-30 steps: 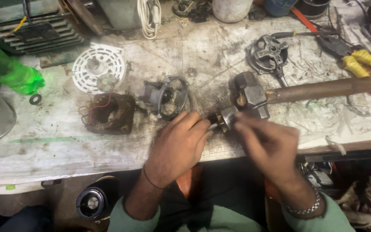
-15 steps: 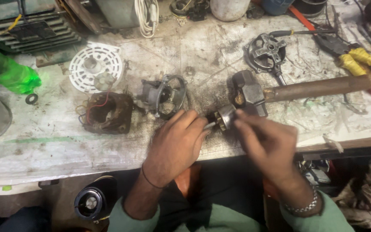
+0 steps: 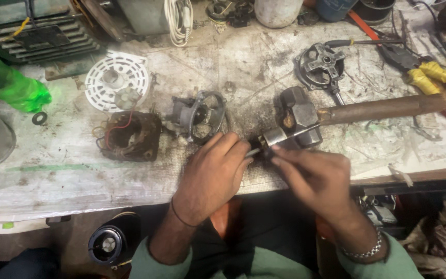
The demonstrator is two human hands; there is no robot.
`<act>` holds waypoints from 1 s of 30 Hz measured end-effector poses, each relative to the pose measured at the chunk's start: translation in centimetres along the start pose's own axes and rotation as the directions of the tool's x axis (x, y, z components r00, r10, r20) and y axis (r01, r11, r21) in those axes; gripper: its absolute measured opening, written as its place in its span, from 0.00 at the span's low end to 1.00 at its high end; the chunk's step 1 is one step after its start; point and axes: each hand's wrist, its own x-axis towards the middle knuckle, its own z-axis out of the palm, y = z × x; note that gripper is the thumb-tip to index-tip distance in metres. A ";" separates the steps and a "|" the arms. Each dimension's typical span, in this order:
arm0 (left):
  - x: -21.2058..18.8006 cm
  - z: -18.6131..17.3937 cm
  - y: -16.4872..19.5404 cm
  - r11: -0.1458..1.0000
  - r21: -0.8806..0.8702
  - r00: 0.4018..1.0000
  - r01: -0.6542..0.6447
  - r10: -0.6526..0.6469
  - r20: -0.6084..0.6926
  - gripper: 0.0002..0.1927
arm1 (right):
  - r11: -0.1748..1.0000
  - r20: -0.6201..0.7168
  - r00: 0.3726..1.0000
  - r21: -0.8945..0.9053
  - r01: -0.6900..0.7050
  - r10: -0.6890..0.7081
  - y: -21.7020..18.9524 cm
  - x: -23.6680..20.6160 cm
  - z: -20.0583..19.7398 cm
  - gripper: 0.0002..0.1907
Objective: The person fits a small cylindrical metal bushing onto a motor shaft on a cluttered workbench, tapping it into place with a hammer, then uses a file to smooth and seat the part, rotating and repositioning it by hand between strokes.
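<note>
Steel-grey and small, a motor rotor point(image 3: 273, 138) with a thin shaft sits at the centre of the grimy workbench point(image 3: 68, 175), pinched between both hands near the bench's front edge. The left hand point(image 3: 213, 173) comes in from six o'clock, knuckles up, its fingers curled shut around the shaft end that pokes out toward the rotor's nine o'clock. The right hand point(image 3: 313, 178) closes on the rotor from its five o'clock, fingertips pressed to the body; a metal bracelet point(image 3: 363, 250) circles that wrist. Touching the rotor at its one o'clock lies a heavy hammer point(image 3: 298, 116), head toward the hands and brown wooden handle running off toward three o'clock. At the left hand's eleven o'clock, close by, stands a round metal motor housing point(image 3: 200, 114), and further toward nine o'clock a rusty stator with copper windings point(image 3: 129, 135). A white plastic fan guard point(image 3: 115, 85) lies at the stator's twelve o'clock, with a green plastic bottle point(image 3: 9, 85) well off toward nine o'clock. At the hammer head's one o'clock sits a dark round end cap point(image 3: 320, 64), and yellow-handled pliers point(image 3: 432, 77) rest at the bench's far three o'clock side.
</note>
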 end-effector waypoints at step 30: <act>0.0 -0.2 0.3 1.000 0.005 1.000 -0.003 0.003 -0.025 0.10 | 1.000 -0.048 0.998 0.008 0.030 -0.029 0.0 0.1 0.0 0.05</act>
